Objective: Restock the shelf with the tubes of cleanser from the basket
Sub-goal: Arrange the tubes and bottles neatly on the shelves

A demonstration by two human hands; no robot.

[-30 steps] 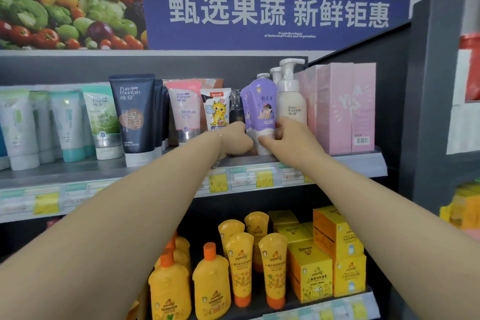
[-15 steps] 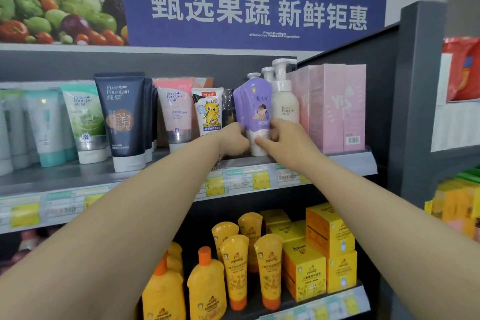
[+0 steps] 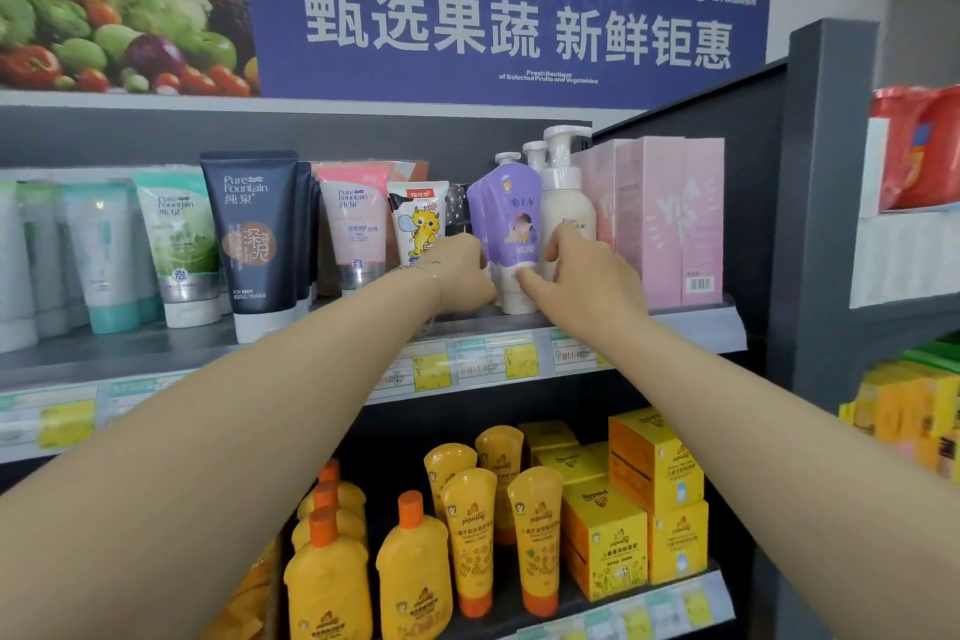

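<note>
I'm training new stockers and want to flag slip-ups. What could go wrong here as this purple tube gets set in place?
The purple tube stands tight against the white pump bottle; pushing it with the right hand could knock that bottle over. Its cap sits near the shelf edge, so it might tip forward when released.

A lilac cleanser tube [image 3: 511, 224] with a cartoon label stands upright on its white cap on the grey upper shelf [image 3: 291, 346]. At least 1 matching tube is tucked just behind it.
</note>
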